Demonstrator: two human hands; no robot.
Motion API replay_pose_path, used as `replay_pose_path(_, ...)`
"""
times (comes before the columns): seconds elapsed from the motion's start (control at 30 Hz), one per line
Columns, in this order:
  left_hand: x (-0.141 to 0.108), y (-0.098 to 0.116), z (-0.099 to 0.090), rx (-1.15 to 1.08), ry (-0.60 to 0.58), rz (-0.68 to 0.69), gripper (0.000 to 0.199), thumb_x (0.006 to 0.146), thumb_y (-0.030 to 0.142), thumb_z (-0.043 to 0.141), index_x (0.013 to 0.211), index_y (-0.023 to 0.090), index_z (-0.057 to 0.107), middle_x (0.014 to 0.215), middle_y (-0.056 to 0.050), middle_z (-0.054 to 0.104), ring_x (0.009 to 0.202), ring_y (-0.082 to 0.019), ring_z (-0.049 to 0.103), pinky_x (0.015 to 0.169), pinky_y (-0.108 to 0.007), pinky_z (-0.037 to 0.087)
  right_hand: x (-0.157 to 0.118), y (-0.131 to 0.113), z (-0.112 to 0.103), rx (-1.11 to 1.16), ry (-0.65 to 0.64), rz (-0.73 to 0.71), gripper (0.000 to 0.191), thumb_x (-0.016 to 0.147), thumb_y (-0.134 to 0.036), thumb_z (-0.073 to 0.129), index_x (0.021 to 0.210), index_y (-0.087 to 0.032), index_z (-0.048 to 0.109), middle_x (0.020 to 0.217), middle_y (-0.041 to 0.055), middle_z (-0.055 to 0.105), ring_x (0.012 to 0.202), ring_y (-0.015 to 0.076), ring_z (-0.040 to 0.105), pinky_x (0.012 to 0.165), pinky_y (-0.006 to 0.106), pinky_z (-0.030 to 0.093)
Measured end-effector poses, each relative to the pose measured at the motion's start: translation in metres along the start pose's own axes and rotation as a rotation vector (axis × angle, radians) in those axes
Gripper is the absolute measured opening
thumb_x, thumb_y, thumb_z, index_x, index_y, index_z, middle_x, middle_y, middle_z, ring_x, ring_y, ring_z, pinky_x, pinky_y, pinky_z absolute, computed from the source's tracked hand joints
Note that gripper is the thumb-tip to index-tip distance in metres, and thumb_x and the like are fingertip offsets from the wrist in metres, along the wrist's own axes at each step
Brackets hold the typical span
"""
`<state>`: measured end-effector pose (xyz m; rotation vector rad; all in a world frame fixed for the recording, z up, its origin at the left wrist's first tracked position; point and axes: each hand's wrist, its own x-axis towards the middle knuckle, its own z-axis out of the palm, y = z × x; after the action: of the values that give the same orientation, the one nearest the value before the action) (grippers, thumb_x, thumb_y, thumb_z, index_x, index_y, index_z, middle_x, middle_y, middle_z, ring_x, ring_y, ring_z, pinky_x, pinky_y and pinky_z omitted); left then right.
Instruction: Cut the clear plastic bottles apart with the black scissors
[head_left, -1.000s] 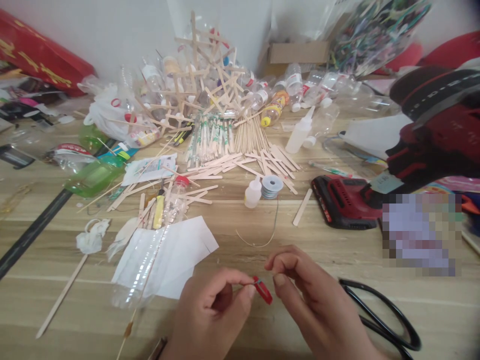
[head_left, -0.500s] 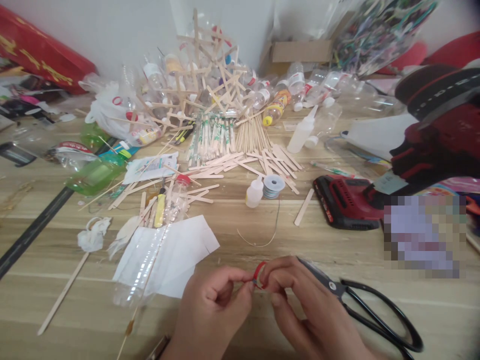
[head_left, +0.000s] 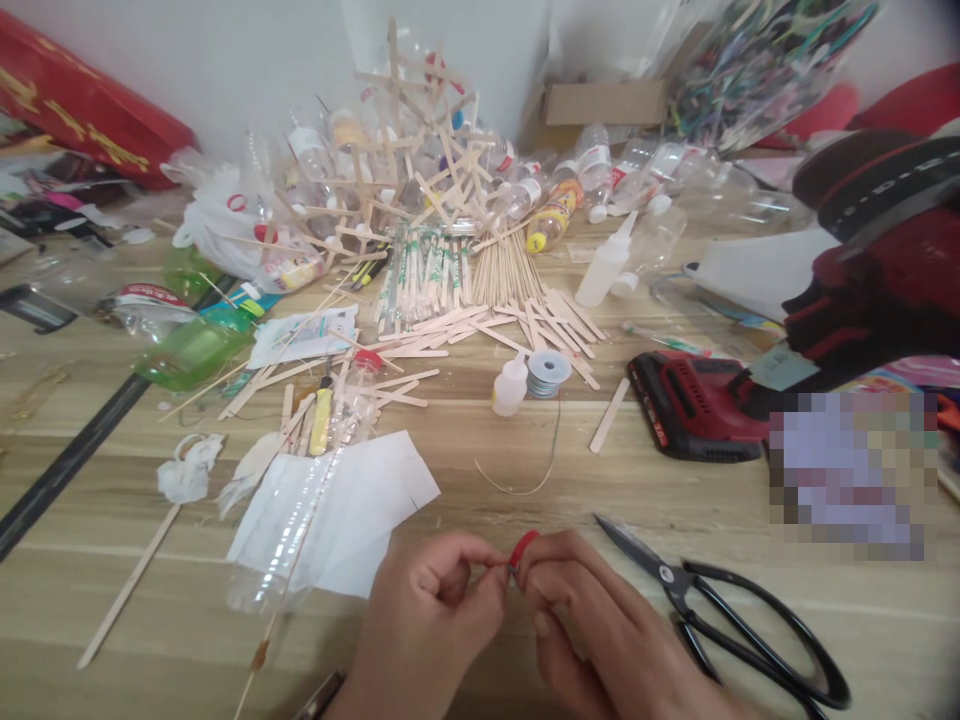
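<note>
A small red cap (head_left: 524, 547) is held between my two hands near the bottom centre. My left hand (head_left: 442, 615) pinches with thumb and forefinger at its left edge, where a tiny grey bit shows; I cannot make out what that is. The fingers of my right hand (head_left: 592, 610) wrap round the cap from the right and hide part of it. Black-handled scissors (head_left: 667, 575) lie just right of my right hand. Beyond my hands are a spool of grey wire (head_left: 549, 372), its loose end curling forward, and a small white glue bottle (head_left: 510, 385).
White paper (head_left: 405, 480) lies left, partly under a clear plastic piece (head_left: 277, 540). A red cordless drill (head_left: 697, 405) stands right. Wooden sticks (head_left: 435, 335), a green bottle (head_left: 195, 350) and several clear bottles cover the back. One stick (head_left: 129, 585) lies far left.
The red cap has turned in my fingers, now showing more of its red side. My right hand has shifted slightly left and down, uncovering the scissors' blades.
</note>
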<state>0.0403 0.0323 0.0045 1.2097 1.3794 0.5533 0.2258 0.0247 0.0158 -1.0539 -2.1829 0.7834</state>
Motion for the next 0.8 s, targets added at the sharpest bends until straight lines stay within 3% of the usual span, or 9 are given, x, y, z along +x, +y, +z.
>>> replay_pose_path(0.2, 0.005, 0.003, -0.004, -0.197, -0.089, -0.099, 0.021, 0.080, 0.037, 0.066, 0.082, 0.018, 0.074, 0.054, 0.005, 0.048, 0.051, -0.010, 0.035, 0.049, -0.022, 0.027, 0.002, 0.010, 0.008, 0.155, 0.243, 0.042, 0.024, 0.090, -0.002, 0.041, 0.090, -0.025, 0.046, 0.086, -0.0021, 0.059, 0.082, 0.0102, 0.063, 0.071, 0.016, 0.051)
replay_pose_path(0.37, 0.006, 0.004, -0.005, -0.231, -0.108, -0.107, 0.022, 0.079, 0.036, 0.066, 0.082, 0.018, 0.076, 0.058, 0.003, 0.054, 0.054, -0.010, 0.037, 0.051, -0.023, 0.028, 0.000, 0.013, 0.010, 0.243, 0.197, 0.107, 0.020, 0.095, -0.007, 0.040, 0.091, -0.026, 0.047, 0.087, -0.0033, 0.059, 0.082, 0.0105, 0.061, 0.070, 0.017, 0.048)
replay_pose_path(0.8, 0.004, 0.007, 0.000, -0.033, -0.036, -0.039, 0.022, 0.078, 0.030, 0.056, 0.080, 0.017, 0.074, 0.051, 0.009, 0.029, 0.050, -0.010, 0.026, 0.050, -0.025, 0.020, 0.000, 0.007, 0.017, 0.173, 0.190, 0.022, 0.026, 0.085, 0.001, 0.040, 0.091, -0.024, 0.044, 0.089, 0.0002, 0.058, 0.083, 0.0118, 0.062, 0.070, 0.018, 0.050)
